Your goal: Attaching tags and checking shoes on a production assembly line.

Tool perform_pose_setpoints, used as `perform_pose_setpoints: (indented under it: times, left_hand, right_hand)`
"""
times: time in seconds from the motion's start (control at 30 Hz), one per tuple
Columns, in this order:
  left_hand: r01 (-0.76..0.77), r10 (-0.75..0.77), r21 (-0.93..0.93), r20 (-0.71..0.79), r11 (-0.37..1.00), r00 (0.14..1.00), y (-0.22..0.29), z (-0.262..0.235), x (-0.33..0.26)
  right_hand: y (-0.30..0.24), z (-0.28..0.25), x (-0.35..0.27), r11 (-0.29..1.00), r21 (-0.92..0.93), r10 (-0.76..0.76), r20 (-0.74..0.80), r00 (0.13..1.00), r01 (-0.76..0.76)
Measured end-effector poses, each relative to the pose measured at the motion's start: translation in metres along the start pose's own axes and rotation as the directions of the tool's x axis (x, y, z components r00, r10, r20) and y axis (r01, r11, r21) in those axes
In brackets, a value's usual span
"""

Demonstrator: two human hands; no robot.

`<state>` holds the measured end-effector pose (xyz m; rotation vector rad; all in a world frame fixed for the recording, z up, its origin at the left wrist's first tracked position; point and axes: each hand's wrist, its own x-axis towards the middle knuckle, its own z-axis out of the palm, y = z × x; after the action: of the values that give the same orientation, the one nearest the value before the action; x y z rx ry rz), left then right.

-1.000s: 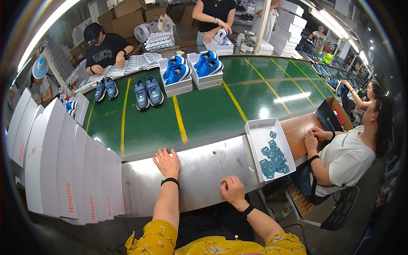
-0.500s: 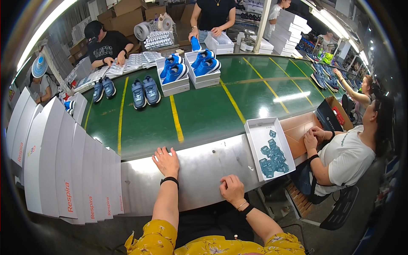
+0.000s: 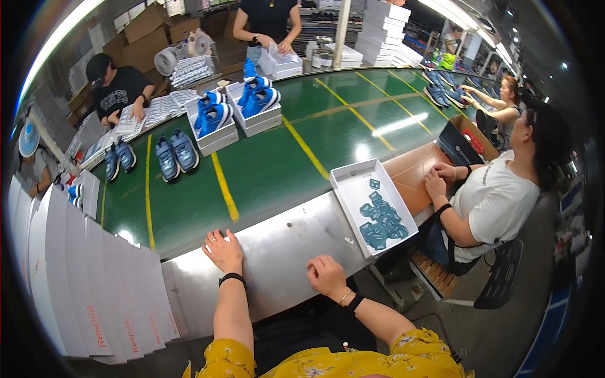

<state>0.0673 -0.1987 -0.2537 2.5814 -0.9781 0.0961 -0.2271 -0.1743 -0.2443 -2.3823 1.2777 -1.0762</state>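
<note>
My left hand (image 3: 224, 252) lies palm down, fingers spread, on the bare metal table (image 3: 271, 252) close to the green conveyor belt (image 3: 265, 183). Nothing is in it. My right hand (image 3: 326, 275) rests at the table's near edge with its fingers loosely curled, and nothing shows in them. To its right, a shallow white box lid (image 3: 343, 189) holds a heap of small dark teal tags (image 3: 381, 220). Stacked white shoe boxes (image 3: 113, 283) stand left of my left hand.
Grey-blue shoes (image 3: 178, 156) stand on the belt beside open boxes of blue shoes (image 3: 258, 101). A co-worker in a white shirt (image 3: 498, 201) sits at my right by a brown board (image 3: 409, 170). Other people work across the belt, near a pile of white packets (image 3: 161, 110).
The view has turned, shifting the scene leftward. My hands keep their poses on the table. Across the belt, a person has let go of a blue shoe and has both hands at a white box.
</note>
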Motion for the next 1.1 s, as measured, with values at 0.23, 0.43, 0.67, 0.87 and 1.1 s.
perform_pose_setpoints:
  times: [0.23,0.43,0.67,0.87,1.1]
  left_hand:
    - [-0.022,0.023,0.012,-0.011,1.000,1.000,0.0022,0.0013,0.0000]
    - [-0.027,0.027,0.032,-0.006,0.999,1.000,0.0044,0.0024,0.0013]
    - [-0.028,0.028,0.039,-0.006,0.999,1.000,0.0004,0.0040,0.0044]
    - [-0.032,0.032,0.033,-0.005,0.999,0.999,0.0020,0.0046,0.0049]
    - [-0.036,0.037,0.044,-0.023,0.998,0.999,0.0013,0.0052,0.0063]
  right_hand:
    - [0.0045,0.0006,-0.0028,1.000,0.027,0.004,-0.002,1.000,-0.004]
    - [0.0050,0.0010,-0.0030,0.999,0.033,0.017,0.006,1.000,-0.017]
    - [0.0021,0.0006,-0.0003,0.999,0.035,0.017,0.016,1.000,-0.018]
    - [0.0043,0.0039,-0.0014,1.000,0.026,0.010,0.009,1.000,-0.010]
    - [0.0047,0.0055,-0.0009,1.000,0.024,0.007,0.011,1.000,-0.007]
